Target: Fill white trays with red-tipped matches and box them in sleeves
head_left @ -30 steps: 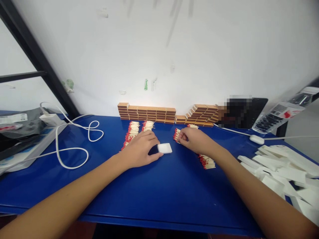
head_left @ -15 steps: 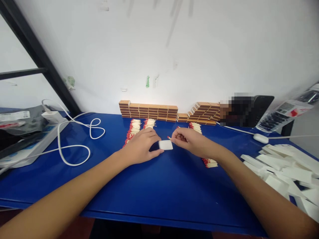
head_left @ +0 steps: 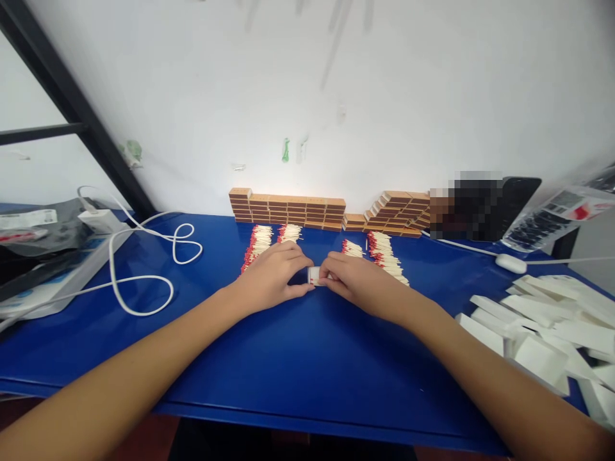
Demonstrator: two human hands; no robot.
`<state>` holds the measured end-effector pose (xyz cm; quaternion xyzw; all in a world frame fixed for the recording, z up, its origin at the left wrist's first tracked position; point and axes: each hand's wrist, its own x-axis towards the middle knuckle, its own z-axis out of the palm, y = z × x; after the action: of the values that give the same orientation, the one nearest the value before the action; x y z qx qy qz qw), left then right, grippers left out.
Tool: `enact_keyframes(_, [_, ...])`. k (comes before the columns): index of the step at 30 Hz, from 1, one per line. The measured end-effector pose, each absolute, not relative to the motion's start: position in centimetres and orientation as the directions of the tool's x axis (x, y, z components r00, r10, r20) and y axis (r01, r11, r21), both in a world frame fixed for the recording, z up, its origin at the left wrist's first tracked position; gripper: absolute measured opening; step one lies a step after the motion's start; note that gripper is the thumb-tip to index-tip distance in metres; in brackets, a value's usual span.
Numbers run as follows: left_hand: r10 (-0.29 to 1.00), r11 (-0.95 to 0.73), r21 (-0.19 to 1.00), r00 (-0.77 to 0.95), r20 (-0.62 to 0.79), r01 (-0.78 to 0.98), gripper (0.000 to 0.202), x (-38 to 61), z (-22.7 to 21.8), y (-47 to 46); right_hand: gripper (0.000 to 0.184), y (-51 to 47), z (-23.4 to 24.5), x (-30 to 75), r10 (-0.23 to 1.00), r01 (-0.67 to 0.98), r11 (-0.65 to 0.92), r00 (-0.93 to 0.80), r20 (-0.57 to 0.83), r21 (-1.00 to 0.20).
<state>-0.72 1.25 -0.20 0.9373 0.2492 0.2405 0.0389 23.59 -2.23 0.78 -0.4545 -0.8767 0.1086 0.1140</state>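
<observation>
A small white matchbox tray (head_left: 314, 273) lies on the blue table in front of me. My left hand (head_left: 275, 276) grips its left end between thumb and fingers. Over the tray's right part, my right hand (head_left: 358, 279) is closed in a pinch on a match (head_left: 314, 280), whose red head shows low in the tray; the fingers hide most of the stick. Behind my left hand lie rows of red-tipped matches (head_left: 259, 241). More matches (head_left: 384, 253) are spread behind my right hand.
Stacked brown matchboxes (head_left: 302, 210) line the wall, with a stepped stack (head_left: 398, 208) to their right. Loose white trays (head_left: 542, 320) are heaped at the right. A white cable (head_left: 144, 279) loops over the table (head_left: 288, 371) at left. A phone (head_left: 523, 205) leans behind.
My right hand has moved left and down, bringing the match from beside the tray into it. My left hand keeps its grip on the tray. The view has shifted slightly.
</observation>
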Motion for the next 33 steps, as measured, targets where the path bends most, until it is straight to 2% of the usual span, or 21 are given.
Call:
enact_keyframes(6, [0.488, -0.873, 0.209, 0.770, 0.412, 0.441, 0.019, -0.6, 0.1, 1.2, 0.015, -1.8, 2.1, 24.5, 0.827, 0.758, 0.559, -0.541, 0.154, -0.335])
enact_keyframes(10, [0.501, -0.865, 0.223, 0.766, 0.402, 0.449, 0.021, -0.6, 0.1, 1.2, 0.020, -1.1, 3.7, 26.6, 0.885, 0.832, 0.462, -0.411, 0.219, -0.308])
enact_keyframes(14, [0.519, -0.855, 0.222, 0.762, 0.387, 0.469, 0.022, -0.7, 0.1, 1.1, 0.019, -0.1, 4.0, 28.7, 0.953, 0.927, 0.303, -0.289, 0.093, -0.223])
enact_keyframes(20, [0.511, -0.859, 0.207, 0.758, 0.406, 0.469, 0.023, -0.6, 0.1, 1.0, 0.025, -0.1, 3.8, 29.1, 0.945, 0.940, 0.218, -0.270, -0.184, -0.264])
enact_keyframes(27, [0.523, -0.852, 0.223, 0.759, 0.387, 0.474, 0.022, -0.6, 0.3, 1.0, 0.010, 0.0, 3.4, 30.1, 0.933, 0.932, 0.186, -0.267, -0.242, -0.311])
enact_keyframes(33, [0.515, -0.857, 0.221, 0.763, 0.389, 0.465, 0.022, -0.6, 0.2, 0.9, 0.010, 0.0, 3.0, 30.4, 0.914, 0.910, 0.214, -0.315, -0.254, -0.356])
